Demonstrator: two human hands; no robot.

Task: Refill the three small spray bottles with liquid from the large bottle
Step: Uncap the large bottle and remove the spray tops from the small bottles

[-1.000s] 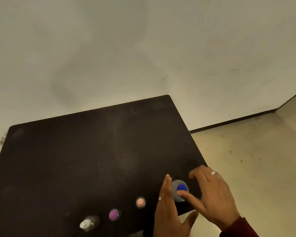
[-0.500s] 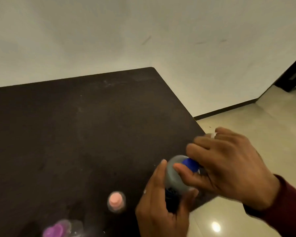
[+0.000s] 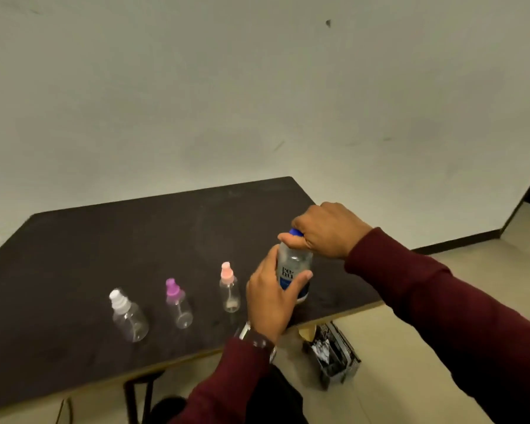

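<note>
Left hand [image 3: 270, 296] wrapped round large bottle [image 3: 292, 267], upright near table [image 3: 135, 240] edge at 4 o'clock — right hand [image 3: 328, 231] pinching blue cap [image 3: 295, 231]. Three spray bottles [image 3: 178, 304] at 9 o'clock of it.

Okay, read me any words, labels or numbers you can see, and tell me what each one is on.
"re" over "hu": dark letters on the large bottle, cut off by the left hand; the rest is hidden.
Blue band below those letters: too blurred to read.
The three small spray bottles: no text visible.
</note>
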